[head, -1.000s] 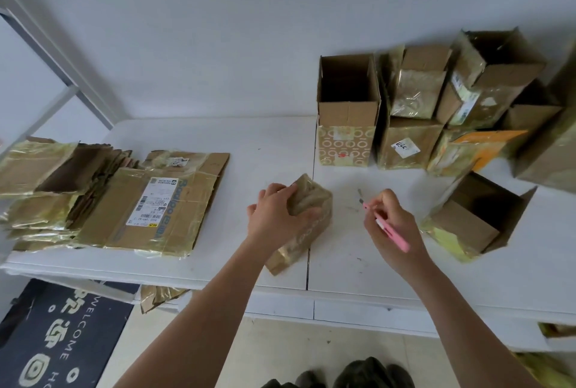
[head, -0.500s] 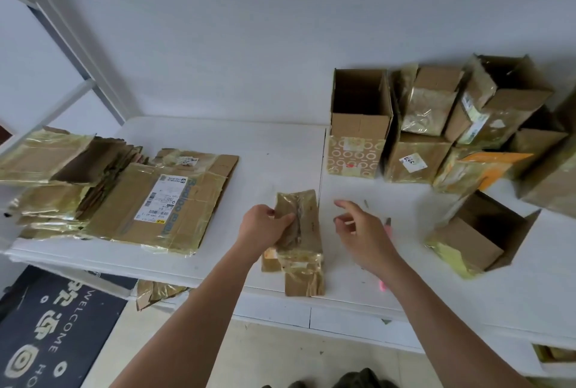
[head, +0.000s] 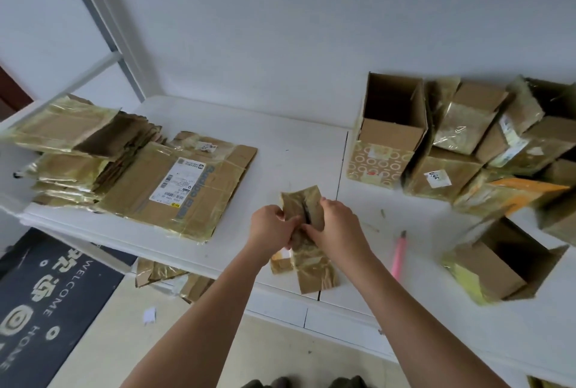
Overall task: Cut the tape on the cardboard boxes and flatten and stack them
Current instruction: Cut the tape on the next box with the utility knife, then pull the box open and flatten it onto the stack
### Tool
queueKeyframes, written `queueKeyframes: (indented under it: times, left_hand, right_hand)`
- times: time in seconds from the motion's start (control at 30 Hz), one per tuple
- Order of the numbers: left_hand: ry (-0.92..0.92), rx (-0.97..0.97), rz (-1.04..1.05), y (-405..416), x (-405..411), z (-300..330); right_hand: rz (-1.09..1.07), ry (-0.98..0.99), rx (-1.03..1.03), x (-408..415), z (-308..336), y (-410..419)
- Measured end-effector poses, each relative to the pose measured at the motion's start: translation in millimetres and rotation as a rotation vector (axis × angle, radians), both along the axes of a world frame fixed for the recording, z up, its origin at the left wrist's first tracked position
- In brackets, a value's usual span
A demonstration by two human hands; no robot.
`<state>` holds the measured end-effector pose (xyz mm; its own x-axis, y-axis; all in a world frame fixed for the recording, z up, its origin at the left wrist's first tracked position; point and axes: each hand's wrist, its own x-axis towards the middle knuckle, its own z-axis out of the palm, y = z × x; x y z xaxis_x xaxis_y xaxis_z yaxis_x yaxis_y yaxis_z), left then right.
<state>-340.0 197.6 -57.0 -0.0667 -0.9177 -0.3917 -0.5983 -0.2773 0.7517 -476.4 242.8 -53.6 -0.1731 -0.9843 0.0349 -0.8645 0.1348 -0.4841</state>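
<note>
A small tape-covered cardboard box (head: 307,255) stands near the front edge of the white table (head: 299,153), its top flaps split along the middle. My left hand (head: 270,227) grips the left flap and my right hand (head: 335,228) grips the right flap, fingertips meeting at the slit. A pink cutter (head: 398,255) lies on the table to the right of my right hand, blade pointing away. A stack of flattened boxes (head: 131,182) lies on the table's left side.
Several unflattened boxes (head: 467,150) crowd the back right against the wall, one open-topped (head: 392,113). Another open box (head: 505,259) lies on its side at the right. Cardboard scraps (head: 174,278) sit under the table, above a dark doormat (head: 46,288).
My right hand let go of the pink cutter, which now lies on the table, and moved onto the small box. The box was turned upright and both hands now grip its top flaps.
</note>
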Motion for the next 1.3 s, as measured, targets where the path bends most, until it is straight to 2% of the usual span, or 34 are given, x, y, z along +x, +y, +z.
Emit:
queueKeyframes:
  times: [0.17,0.43,0.57,0.8,0.83,0.97,1.13,1.3]
  left_hand:
    - [-0.004,-0.004,-0.019,0,1,0]
    - [-0.025,-0.005,-0.017,0,-1,3]
    - [-0.034,0.007,-0.031,1,0,4]
    - [-0.016,0.012,-0.028,2,0,6]
    - [-0.012,0.013,-0.025,2,0,6]
    - [-0.019,0.034,-0.025,0,1,5]
    - [-0.043,0.016,-0.013,0,-2,10]
    - [-0.375,-0.223,-0.107,5,-22,17]
  right_hand:
    - [-0.008,-0.004,0.011,3,7,-3]
    - [0.057,-0.228,0.021,-18,11,-3]
    - [0.065,-0.401,0.051,-35,9,-5]
    - [-0.117,-0.826,0.161,-52,-9,11]
    - [-0.136,-0.821,0.123,-50,-11,13]
    - [-0.052,-0.491,-0.149,-38,-14,20]
    - [-0.005,-0.515,-0.008,-31,-18,26]
    - [-0.086,-0.577,0.002,-29,-16,24]
